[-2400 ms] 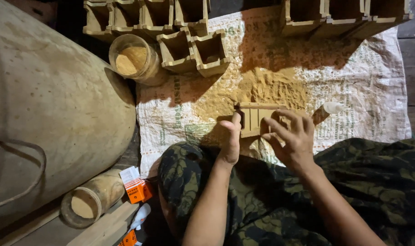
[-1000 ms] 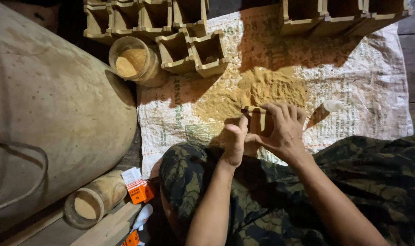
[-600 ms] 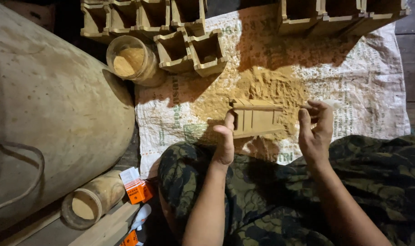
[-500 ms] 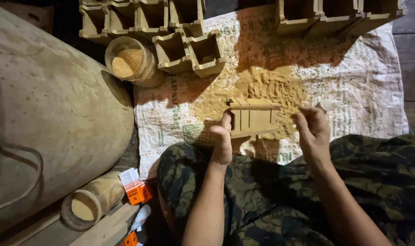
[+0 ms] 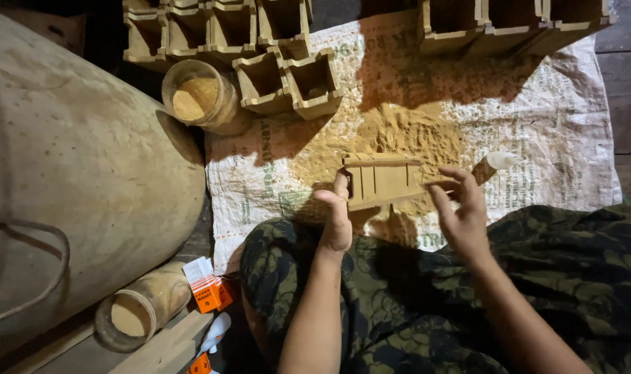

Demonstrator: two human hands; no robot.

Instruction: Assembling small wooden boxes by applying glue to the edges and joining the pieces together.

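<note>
My left hand grips the left end of a small slatted wooden piece and holds it above a pile of yellow-brown sawdust. That pile lies on a white printed sack spread on the floor. My right hand is at the piece's right end, its fingertips touching or nearly touching the edge. I sit with my legs in camouflage trousers just below the hands.
Several open wooden boxes stand in rows along the top. A jar of sawdust sits at the upper left, another jar lies at the lower left beside a small orange box. A large tan sack fills the left. A small white-capped bottle lies right of the pile.
The hands were pressed together over the wooden piece on the sawdust. They have since spread to its two ends and lifted it, turned flat toward the camera.
</note>
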